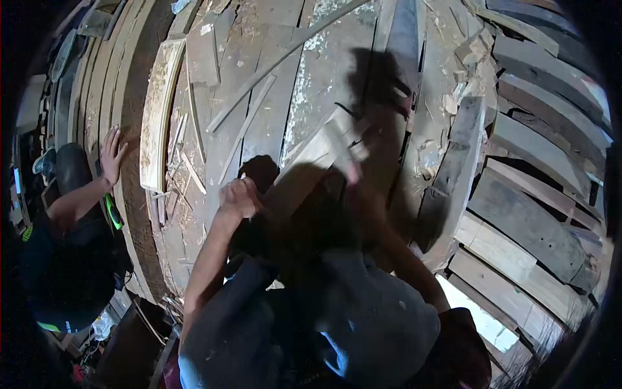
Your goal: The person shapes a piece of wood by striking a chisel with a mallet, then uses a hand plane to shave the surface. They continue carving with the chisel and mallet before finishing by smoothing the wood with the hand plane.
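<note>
My left hand (240, 198) is closed, knuckles up, over the planks beside the near end of a pale wooden board (297, 189). What its fingers hold, if anything, is hidden. To the right, my right hand (358, 176) is blurred and mostly in shadow, closed around a pale, narrow piece (337, 141) that points away from me. I cannot tell what kind of thing that is. The pale board lies slanted between my hands, its near part shaded. Two thin wooden strips (247, 128) lie on the planks beyond my left hand.
Another person's hand (112, 155) rests on thick timber (144, 139) at the left. A light, rough-edged board (162, 117) lies next to it. Wood chips (448, 104) and a grey beam (459, 152) are at the right, beside stacked boards (528, 223).
</note>
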Demonstrator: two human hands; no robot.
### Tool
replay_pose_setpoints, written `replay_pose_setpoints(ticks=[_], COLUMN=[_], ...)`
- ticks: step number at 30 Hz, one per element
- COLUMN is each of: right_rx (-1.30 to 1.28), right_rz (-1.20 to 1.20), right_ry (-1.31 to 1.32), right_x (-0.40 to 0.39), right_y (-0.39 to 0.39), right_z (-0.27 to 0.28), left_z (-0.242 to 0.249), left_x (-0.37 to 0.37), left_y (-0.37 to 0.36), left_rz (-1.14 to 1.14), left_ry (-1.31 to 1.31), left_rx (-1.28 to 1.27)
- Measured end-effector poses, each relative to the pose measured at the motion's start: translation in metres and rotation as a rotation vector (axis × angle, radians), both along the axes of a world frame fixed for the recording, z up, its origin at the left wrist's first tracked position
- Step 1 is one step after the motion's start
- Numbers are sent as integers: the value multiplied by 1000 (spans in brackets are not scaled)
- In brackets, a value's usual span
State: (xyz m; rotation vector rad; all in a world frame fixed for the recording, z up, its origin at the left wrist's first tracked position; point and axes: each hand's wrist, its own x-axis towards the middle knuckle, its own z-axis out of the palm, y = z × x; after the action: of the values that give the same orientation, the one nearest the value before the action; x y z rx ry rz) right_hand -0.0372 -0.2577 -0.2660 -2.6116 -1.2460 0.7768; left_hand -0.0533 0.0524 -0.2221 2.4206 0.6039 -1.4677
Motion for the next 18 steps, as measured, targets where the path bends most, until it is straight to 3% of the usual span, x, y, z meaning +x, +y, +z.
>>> replay_pose_setpoints(ticks=[4, 7, 8, 12, 14, 15, 17, 18], right_rx=[-3, -81, -131, -88, -9, 10, -87, -190], right_rz=[-32, -328, -345, 7, -172, -422, -514, -363], right_ry=[38, 82, 110, 119, 144, 186, 235, 240], right_x=[19, 60, 55, 11, 21, 40, 35, 22], right_y=[-4, -11, -6, 11, -4, -28, -28, 1], right_z=[-9, -21, -18, 22, -5, -53, -64, -29], left_z=[-15, -9, 2, -10, -4, -2, -2, -22], left_x=[-9, -7, 4, -11, -5, -4, -1, -25], left_y=[-2, 1, 0, -4, -2, -2, -2, 1], left_rz=[-77, -38, 13, -28, -8, 3, 33, -1], left_ry=[-90, -135, 11, -87, -3, 9, 22, -172], left_rx=[67, 21, -21, 63, 39, 26, 0, 11])
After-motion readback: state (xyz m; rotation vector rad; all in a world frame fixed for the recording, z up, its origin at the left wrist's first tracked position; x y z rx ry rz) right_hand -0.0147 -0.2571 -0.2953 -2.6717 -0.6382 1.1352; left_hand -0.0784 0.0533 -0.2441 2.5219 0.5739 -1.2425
